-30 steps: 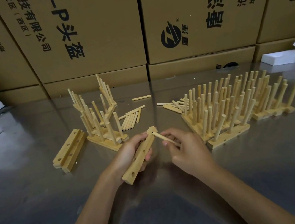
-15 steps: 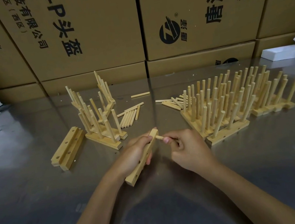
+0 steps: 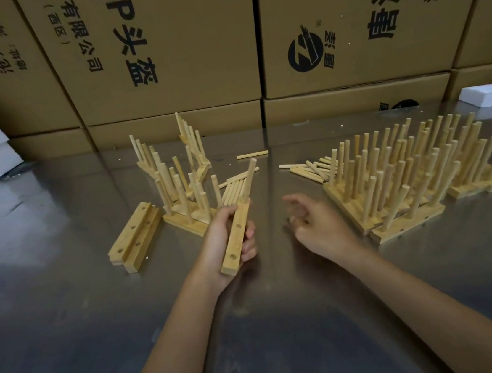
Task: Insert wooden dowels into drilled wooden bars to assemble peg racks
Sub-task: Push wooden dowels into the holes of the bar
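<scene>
Steel table (image 3: 66, 301) before cardboard boxes (image 3: 159, 42); left hand (image 3: 223, 238) grips bar (image 3: 237, 237).

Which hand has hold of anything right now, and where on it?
The left hand grips the drilled bar around its middle; one dowel stands in its far end. The right hand holds nothing.

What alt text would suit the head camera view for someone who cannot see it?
A person's left hand grips a drilled wooden bar with one dowel standing in its far end; the empty right hand hovers beside it over a metal table holding finished peg racks.
</scene>
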`<state>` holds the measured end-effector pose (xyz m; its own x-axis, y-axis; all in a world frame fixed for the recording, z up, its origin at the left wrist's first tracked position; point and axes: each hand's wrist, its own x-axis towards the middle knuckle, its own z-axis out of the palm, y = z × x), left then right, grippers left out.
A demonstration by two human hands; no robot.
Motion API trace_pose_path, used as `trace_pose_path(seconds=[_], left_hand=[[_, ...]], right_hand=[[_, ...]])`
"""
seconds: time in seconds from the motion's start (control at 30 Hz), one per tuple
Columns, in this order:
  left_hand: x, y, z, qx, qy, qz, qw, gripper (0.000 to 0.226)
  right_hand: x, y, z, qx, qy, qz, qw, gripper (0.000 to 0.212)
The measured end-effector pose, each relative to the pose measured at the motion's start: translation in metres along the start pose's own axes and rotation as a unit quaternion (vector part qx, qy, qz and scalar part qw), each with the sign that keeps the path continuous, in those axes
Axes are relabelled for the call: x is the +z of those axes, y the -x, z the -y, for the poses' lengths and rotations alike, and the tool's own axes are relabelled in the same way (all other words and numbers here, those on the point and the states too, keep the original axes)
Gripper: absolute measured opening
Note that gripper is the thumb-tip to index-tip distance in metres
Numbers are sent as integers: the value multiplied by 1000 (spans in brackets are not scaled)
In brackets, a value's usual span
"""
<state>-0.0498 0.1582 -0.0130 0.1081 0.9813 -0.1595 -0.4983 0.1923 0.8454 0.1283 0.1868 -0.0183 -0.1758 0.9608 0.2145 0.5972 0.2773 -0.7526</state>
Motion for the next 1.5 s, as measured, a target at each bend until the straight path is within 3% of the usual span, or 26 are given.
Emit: trace_pose_path(seconds=[0.13, 0.23, 0.37, 0.53, 0.67, 0.93, 1.0, 1.1, 1.2, 1.3, 1.5], left_hand=[[-1, 1, -1, -7, 1, 22, 1000, 34], [-4, -2, -2, -11, 11, 25, 1000, 33], [-7, -4, -3, -10, 26, 21, 999, 38], [-6, -5, -4, -11, 24, 16, 1000, 38], [-5, -2, -4, -8, 17, 14, 1000, 37], [-2, 2, -5, -2, -11, -1, 1000, 37], [2, 3, -3, -1, -33, -14, 999, 35], [11, 4, -1, -10, -77, -43, 996, 30], [19, 7, 3, -24, -126, -62, 990, 25], [22, 8, 8, -17, -181, -81, 980, 31], [28, 4, 14, -6, -239, -103, 966, 39]], right_hand=[[28, -57, 14, -55, 170, 67, 982, 60], [44, -92, 23, -52, 205, 80, 974, 45], [47, -104, 21, -66, 215, 36, 974, 26], [33, -81, 8, -121, 211, 29, 970, 31], [21, -38, 0, -108, 198, 9, 974, 28], [-22, 37, 6, -103, 246, 47, 962, 16], [-29, 49, 3, -94, 186, 11, 978, 20], [-36, 60, 8, -47, -38, -46, 997, 50], [-36, 64, 19, -26, -266, -58, 962, 46], [-32, 67, 32, -28, -324, -90, 941, 20], [-18, 69, 41, -68, -354, -82, 929, 13]])
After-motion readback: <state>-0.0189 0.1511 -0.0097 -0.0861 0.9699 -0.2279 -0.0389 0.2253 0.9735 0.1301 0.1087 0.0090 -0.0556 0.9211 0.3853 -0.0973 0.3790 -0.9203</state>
